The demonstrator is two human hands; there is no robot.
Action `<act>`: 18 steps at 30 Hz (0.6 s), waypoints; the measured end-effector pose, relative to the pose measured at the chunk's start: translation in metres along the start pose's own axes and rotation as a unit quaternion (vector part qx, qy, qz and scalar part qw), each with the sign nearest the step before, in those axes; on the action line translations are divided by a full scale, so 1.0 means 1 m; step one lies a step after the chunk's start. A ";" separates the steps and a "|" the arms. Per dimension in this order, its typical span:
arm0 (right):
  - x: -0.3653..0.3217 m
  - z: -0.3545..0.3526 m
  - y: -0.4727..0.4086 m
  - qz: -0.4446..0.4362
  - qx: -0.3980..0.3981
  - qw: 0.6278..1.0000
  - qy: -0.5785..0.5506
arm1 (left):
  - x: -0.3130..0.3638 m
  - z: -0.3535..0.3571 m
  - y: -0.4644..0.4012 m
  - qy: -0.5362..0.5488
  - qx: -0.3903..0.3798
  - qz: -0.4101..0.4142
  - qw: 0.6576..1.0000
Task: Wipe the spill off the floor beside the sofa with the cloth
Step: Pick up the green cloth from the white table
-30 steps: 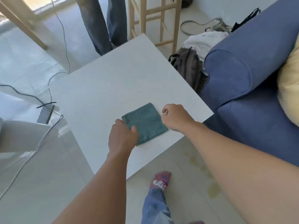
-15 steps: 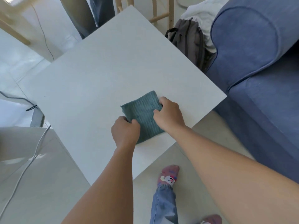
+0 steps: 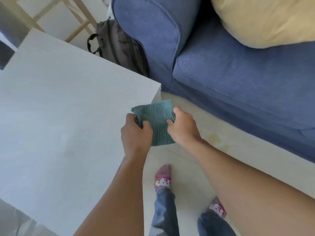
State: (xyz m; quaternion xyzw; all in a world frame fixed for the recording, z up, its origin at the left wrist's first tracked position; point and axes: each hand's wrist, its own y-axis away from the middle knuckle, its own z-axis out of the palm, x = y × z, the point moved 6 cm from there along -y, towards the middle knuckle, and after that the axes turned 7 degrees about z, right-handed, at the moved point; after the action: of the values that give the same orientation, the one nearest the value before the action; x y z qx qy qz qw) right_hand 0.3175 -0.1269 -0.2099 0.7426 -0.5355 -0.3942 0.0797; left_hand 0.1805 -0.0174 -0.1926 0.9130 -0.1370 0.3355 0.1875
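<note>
A folded teal ribbed cloth (image 3: 156,120) is held in the air past the white table's right edge, above the floor. My left hand (image 3: 135,132) grips its left side and my right hand (image 3: 183,127) grips its right side. A yellowish spill (image 3: 215,138) stains the pale floor just right of my right wrist, close to the front of the blue sofa (image 3: 238,79). A smaller patch of the spill (image 3: 225,147) lies a little nearer to me.
The white table (image 3: 59,125) fills the left side. A grey backpack (image 3: 119,46) leans between table and sofa arm. A yellow cushion (image 3: 262,19) lies on the sofa. My socked feet (image 3: 162,178) stand on the floor strip between table and sofa.
Both hands have lifted the cloth off the table and carried it right, past the table edge. The view has swung right toward the sofa, and the spill shows again.
</note>
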 end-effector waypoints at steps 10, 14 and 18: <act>0.227 -0.066 -0.005 0.121 0.089 0.987 -0.063 | 0.052 0.205 0.073 0.009 -0.242 0.154 0.958; 0.317 -0.039 -0.010 0.168 0.098 0.977 -0.088 | 0.028 0.292 0.102 0.002 -0.313 0.181 0.932; 0.408 -0.003 -0.028 0.206 0.140 0.961 -0.123 | -0.005 0.384 0.121 -0.004 -0.385 0.233 0.893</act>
State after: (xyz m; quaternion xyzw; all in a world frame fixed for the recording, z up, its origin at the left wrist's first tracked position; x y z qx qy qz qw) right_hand 0.3873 -0.4663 -0.4277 0.5658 -0.7322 -0.3789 -0.0126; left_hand 0.3471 -0.2915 -0.4364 0.7129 -0.4645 0.2870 0.4401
